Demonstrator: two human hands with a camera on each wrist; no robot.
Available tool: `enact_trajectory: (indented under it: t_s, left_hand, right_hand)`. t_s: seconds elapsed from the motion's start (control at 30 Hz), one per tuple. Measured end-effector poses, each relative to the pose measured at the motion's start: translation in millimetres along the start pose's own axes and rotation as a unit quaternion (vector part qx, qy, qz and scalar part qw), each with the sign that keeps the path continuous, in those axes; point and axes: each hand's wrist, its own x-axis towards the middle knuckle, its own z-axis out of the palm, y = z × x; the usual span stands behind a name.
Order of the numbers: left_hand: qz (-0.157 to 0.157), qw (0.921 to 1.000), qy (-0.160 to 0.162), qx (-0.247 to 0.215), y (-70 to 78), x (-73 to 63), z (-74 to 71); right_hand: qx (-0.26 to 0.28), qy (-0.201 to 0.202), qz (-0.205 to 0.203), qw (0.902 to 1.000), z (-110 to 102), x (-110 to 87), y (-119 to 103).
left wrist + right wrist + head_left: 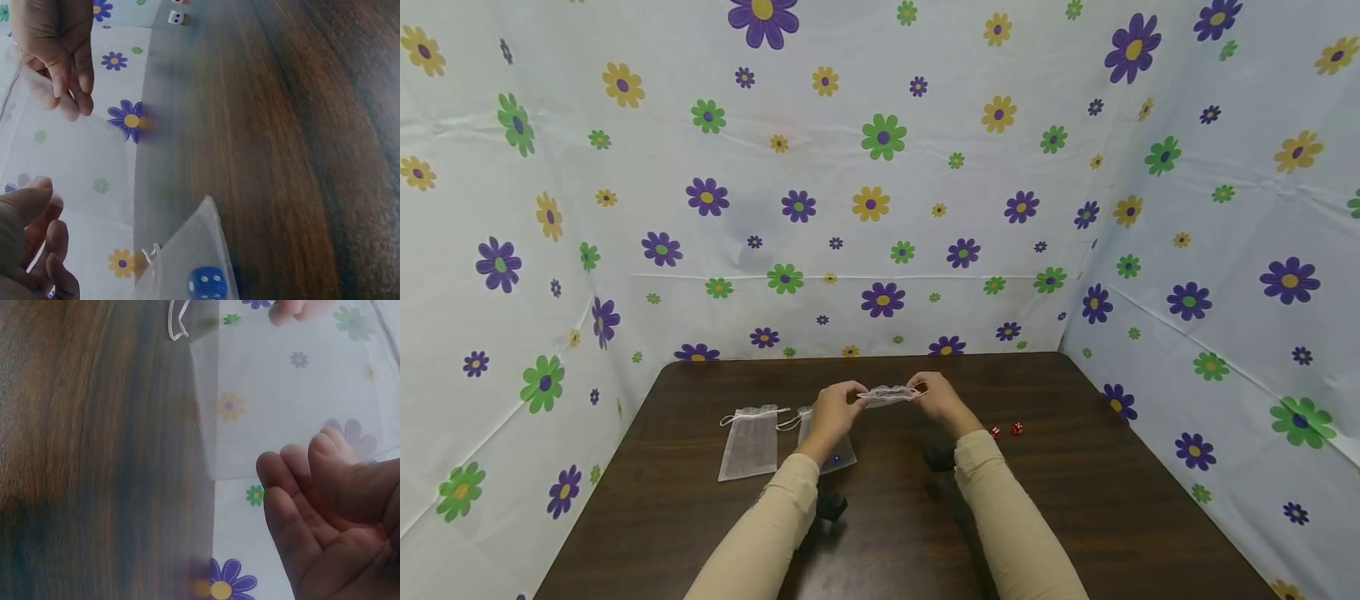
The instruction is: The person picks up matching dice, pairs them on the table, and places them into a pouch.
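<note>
A sheer white drawstring pouch (pixel 887 396) is stretched between both hands above the table. My left hand (pixel 835 414) pinches its left end between thumb and fingers. At its other end my right hand (pixel 942 402) grips the gathered edge with the cord. The thin mesh (pixel 281 394) spreads between the fingertips in the right wrist view, with the flowered cloth showing through. Beneath the left hand lies a second pouch (pixel 844 454), partly hidden by that forearm, with a blue die (pixel 208 283) inside. A third pouch (pixel 749 446) lies flat to its left.
Two small red dice (pixel 1017 427) sit on the dark wood table (pixel 1120 500), right of the right wrist. White cords trail from the lying pouches. A flowered cloth (pixel 880 233) hangs behind the table and along both sides.
</note>
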Motion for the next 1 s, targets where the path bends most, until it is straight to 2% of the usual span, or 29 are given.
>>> enact_trajectory:
  t_s: [0.07,0.17,0.3,0.4,0.5,0.63,0.87,1.0]
  left_hand:
    - [0.011,0.9997,-0.010,0.018,0.1,-0.7,-0.2]
    - [0.021,0.9981,-0.042,0.039,-1.7,-3.5,1.3]
    - [0.022,0.9940,-0.095,0.050,-6.5,-9.7,4.6]
    - [0.022,0.9900,-0.123,0.066,-10.4,-13.7,6.4]
    - [0.031,0.9866,-0.138,0.081,-13.4,-15.9,7.0]
    - [0.031,0.9848,-0.151,0.080,-18.0,-18.2,7.1]
    - [0.019,0.9840,-0.162,0.071,-22.0,-20.0,8.1]
    - [0.016,0.9841,-0.165,0.064,-21.0,-20.7,4.8]
  right_hand:
    - [-0.007,-0.004,-0.003,1.0000,-1,-0.7,1]
    - [-0.024,-0.020,-0.003,0.9995,-1,-1.4,4]
    - [-0.049,-0.058,0.007,0.9971,0,-1.4,12]
    - [-0.055,-0.082,0.020,0.9949,1,-1.8,19]
    - [-0.062,-0.101,0.025,0.9926,2,-3.6,24]
    - [-0.095,-0.116,0.016,0.9886,6,-4.1,29]
    - [-0.122,-0.104,0.037,0.9864,12,-2.8,34]
    - [-0.132,-0.102,0.032,0.9855,14,-2.1,35]
